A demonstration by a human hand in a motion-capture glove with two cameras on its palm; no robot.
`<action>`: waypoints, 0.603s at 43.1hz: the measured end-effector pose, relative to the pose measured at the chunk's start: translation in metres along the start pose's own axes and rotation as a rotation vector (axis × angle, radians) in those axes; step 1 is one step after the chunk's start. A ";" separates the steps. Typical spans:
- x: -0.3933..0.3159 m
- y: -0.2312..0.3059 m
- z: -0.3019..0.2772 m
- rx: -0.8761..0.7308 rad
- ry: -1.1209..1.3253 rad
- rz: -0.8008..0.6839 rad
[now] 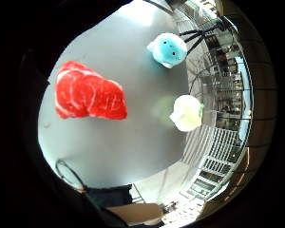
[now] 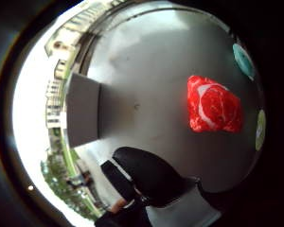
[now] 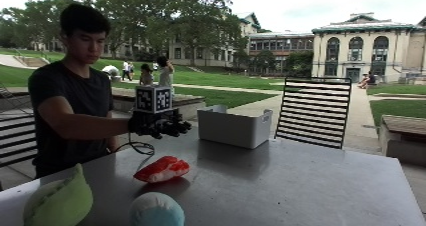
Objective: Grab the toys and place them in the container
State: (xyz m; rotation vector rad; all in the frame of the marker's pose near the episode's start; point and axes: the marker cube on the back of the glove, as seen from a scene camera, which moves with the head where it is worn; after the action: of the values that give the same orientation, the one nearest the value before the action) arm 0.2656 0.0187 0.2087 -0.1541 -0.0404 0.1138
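Note:
A red-and-white plush toy lies on the grey table; both palm views show it below the hand. My gloved right hand hovers above and slightly behind it, fingers hanging loosely curled and holding nothing. A round light-blue plush sits at the table's near edge. A pale green plush lies beside it at the near corner. The white container stands on the table's far side, just right of the hand, and no toy shows above its rim.
A slatted black metal chair stands behind the table beside the container. A black cable trails on the table under the hand. The person stands at the table's left end.

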 end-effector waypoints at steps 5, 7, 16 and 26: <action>0.007 0.000 0.025 -0.035 -0.012 0.029; 0.012 0.000 0.035 -0.056 -0.012 0.043; 0.026 0.002 0.078 -0.123 0.004 0.086; 0.042 0.001 0.104 -0.174 -0.003 0.114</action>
State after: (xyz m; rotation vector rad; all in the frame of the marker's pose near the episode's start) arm 0.3025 0.0407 0.3121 -0.3300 -0.0449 0.2240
